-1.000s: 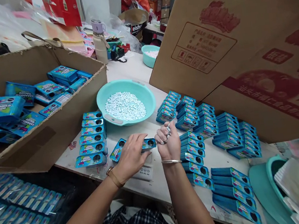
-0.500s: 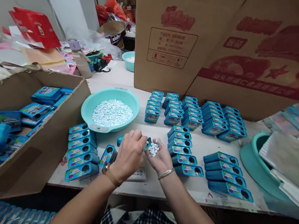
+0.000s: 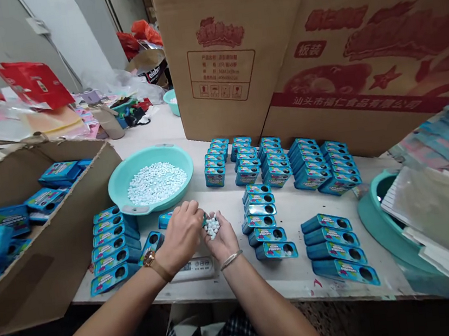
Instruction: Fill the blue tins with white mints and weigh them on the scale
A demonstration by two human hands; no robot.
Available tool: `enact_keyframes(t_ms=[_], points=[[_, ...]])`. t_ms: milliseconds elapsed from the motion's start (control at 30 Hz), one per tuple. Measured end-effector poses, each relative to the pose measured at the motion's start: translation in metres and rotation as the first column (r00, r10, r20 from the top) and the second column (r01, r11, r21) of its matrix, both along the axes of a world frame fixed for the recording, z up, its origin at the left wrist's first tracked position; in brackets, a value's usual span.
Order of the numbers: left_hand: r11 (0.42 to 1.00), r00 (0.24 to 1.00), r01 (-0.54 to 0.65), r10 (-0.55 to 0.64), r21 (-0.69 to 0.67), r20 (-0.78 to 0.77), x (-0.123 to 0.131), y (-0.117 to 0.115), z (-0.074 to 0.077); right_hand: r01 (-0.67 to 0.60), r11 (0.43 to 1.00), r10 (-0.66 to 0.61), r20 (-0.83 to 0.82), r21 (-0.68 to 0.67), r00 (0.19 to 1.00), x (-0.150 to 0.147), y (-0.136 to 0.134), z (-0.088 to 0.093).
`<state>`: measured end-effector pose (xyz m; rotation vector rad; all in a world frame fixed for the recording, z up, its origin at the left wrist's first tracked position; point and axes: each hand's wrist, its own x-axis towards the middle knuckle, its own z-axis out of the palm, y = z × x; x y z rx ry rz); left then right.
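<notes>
My left hand (image 3: 185, 228), with a watch on the wrist, is closed over a blue candy box (image 3: 166, 219). The box lies mostly hidden under the fingers, its teal end showing beside my right palm. Cupped palm-up, my right hand (image 3: 222, 240) holds a small heap of pale blue-white candies (image 3: 211, 226). Below the hands sits a white digital scale (image 3: 198, 267), partly covered by my left wrist. Another blue box (image 3: 152, 245) stands just left of my left hand. Behind them, a turquoise basin (image 3: 118, 189) holds many loose candies of the same kind.
Rows of blue boxes stand at left (image 3: 115, 247), mid-right (image 3: 269, 236), far right (image 3: 336, 247) and along the back. A large carton (image 3: 234, 115) walls the rear. An open carton (image 3: 71, 225) with boxes is left; a turquoise tub (image 3: 371, 215) with papers is right.
The view has swung right, shifting the scene leftward. My hands stay together over the table, and more of the scale shows beneath them.
</notes>
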<state>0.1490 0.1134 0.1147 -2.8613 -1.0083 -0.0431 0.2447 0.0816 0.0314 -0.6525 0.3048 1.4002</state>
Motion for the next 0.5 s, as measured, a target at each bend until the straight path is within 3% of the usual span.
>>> enact_keyframes(t_ms=[200, 367, 500], points=[[1.000, 0.999, 0.010, -0.010, 0.017, 0.053, -0.002, -0.011, 0.007, 0.019, 0.999, -0.023, -0.115, -0.041, 0.993, 0.000, 0.000, 0.003], [0.999, 0.998, -0.009, 0.011, -0.032, 0.063, -0.001, -0.010, -0.001, 0.026, 0.997, -0.034, -0.136, -0.066, 0.990, 0.000, -0.001, 0.003], [0.995, 0.982, -0.051, 0.066, -0.089, 0.176, -0.013, -0.004, -0.005, 0.044, 0.995, -0.055, -0.134, -0.085, 0.990, 0.002, -0.002, 0.003]])
